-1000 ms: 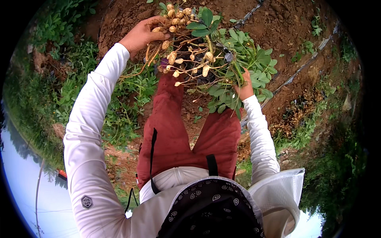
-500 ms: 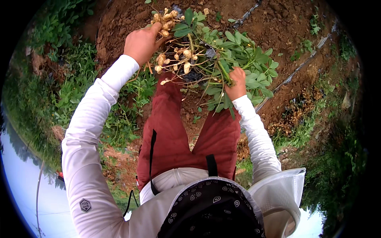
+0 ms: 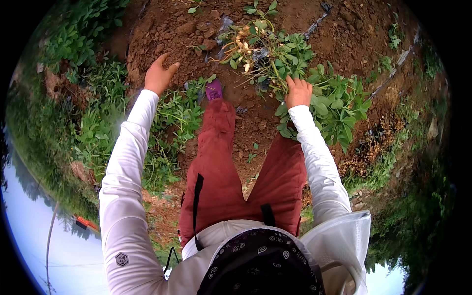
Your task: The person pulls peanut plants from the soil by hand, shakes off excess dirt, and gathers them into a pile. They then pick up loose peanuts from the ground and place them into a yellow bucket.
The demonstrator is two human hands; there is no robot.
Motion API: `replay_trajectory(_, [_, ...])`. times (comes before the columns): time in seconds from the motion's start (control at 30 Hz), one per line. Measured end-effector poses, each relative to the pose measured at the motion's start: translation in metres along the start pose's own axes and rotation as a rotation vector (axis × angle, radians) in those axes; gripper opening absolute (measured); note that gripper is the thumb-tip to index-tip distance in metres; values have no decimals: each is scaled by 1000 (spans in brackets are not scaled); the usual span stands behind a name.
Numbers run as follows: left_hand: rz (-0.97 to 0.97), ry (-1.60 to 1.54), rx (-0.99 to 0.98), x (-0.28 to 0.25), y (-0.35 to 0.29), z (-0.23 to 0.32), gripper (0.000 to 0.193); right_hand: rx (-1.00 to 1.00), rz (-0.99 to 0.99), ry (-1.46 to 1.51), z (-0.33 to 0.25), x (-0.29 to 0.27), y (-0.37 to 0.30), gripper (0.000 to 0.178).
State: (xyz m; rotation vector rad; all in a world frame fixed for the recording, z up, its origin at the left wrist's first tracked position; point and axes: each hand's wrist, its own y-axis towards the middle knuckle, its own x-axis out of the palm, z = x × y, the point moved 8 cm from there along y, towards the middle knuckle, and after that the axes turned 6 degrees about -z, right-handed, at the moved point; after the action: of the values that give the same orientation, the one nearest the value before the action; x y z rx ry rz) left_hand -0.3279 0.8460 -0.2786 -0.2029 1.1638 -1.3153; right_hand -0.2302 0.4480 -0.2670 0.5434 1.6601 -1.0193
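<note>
Currently: right hand on uprooted peanut plant, left hand free

Right hand is closed round the stems of the peanut plant, fingers clamped on the bunch. Plant lies over bare brown soil, pale pods and roots on its far side, green leaves spreading just beside the wrist. Left hand is well apart from the plant, to its left, fingers spread loosely, holding nothing, above soil and weeds. Purple shoe sits near the plant's left edge, red trousers below it. Black plastic strip lies just beyond the plant.
</note>
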Motion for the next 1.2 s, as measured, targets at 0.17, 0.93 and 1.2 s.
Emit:
replay_trajectory(0.17, [-94, -131, -50, 47, -3, 1, 60, 100, -124, 100, 10, 4, 1, 50])
replay_trajectory(0.93, [-123, -216, -68, 83, 13, 31, 54, 592, -17, 186, 171, -50, -45, 43])
replay_trajectory(1.2, [-393, -516, 26, 115, -23, 172, 63, 299, 180, 272, 158, -32, -121, 50])
